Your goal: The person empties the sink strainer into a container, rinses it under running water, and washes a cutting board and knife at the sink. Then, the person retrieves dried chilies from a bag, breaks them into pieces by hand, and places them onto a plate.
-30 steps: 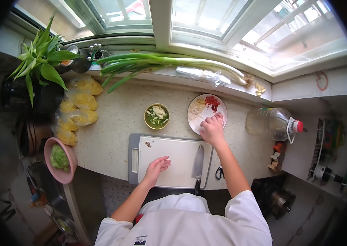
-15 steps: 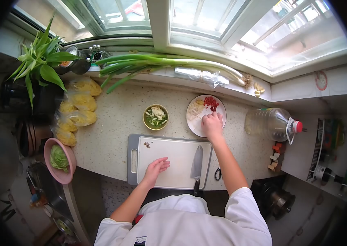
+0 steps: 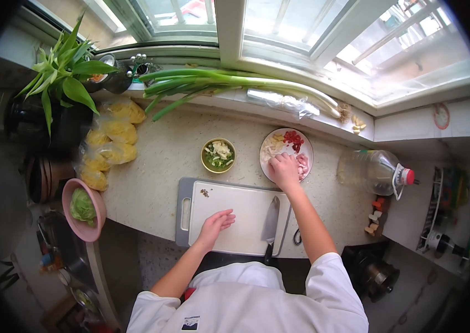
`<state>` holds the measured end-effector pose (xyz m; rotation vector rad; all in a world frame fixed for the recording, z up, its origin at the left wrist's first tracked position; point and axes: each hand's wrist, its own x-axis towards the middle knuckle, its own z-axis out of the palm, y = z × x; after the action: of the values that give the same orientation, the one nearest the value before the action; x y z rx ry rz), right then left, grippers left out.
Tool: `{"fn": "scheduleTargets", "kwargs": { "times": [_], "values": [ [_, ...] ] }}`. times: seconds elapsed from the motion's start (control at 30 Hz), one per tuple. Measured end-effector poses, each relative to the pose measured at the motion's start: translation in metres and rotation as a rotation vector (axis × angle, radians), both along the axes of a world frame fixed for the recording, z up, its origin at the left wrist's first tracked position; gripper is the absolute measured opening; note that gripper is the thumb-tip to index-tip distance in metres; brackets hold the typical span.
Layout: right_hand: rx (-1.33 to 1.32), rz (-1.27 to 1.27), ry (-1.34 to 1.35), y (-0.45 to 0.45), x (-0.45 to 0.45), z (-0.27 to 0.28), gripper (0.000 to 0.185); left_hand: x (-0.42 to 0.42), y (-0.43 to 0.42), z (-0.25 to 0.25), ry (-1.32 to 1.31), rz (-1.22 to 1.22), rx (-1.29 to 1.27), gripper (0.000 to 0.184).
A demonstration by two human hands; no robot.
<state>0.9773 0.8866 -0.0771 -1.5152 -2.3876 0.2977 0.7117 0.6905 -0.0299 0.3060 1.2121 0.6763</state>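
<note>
My left hand hovers palm inward over the white cutting board, fingers stretched out and nothing in them. On that board a kitchen knife lies at the right, and a small pile of brown bits at the upper left. My right hand reaches over the white plate with its fingers curled down; the fingertips are hidden. Around it on the plate are chopped red pepper, pale slices and pinkish pieces. A small bowl holds chopped greens and pale bits.
Bagged yellow food and a pink bowl with a lettuce-like vegetable are at left. Long green onions lie on the sill. A large plastic jug lies at right, and black scissors handles beside the board.
My right hand has shifted toward the left side of the plate, uncovering the pinkish pieces. The whole view has shifted slightly. My left hand stays over the board.
</note>
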Motion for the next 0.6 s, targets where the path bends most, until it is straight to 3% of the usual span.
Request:
{"fn": "scheduleTargets", "kwargs": {
  "times": [0.17,0.27,0.37,0.47,0.6],
  "values": [
    [-0.149,0.085,-0.114,-0.008,0.009,0.025,0.008,-0.007,-0.002,0.0,0.003,0.008,-0.005,0.038],
    [-0.092,0.053,-0.192,-0.006,0.0,0.01,0.012,-0.01,-0.007,-0.006,0.004,0.007,-0.015,0.038],
    [0.073,-0.064,0.099,-0.001,-0.022,0.022,0.013,-0.014,-0.013,-0.005,0.082,0.033,0.045,0.034],
    [0.052,-0.235,0.363,-0.023,-0.045,0.054,0.014,-0.018,-0.016,0.0,0.565,-0.12,0.391,0.032],
    [-0.267,-0.061,0.476,-0.1,-0.077,0.064,0.015,-0.039,-0.018,0.023,1.112,-0.363,0.68,0.034]
  ]
}}
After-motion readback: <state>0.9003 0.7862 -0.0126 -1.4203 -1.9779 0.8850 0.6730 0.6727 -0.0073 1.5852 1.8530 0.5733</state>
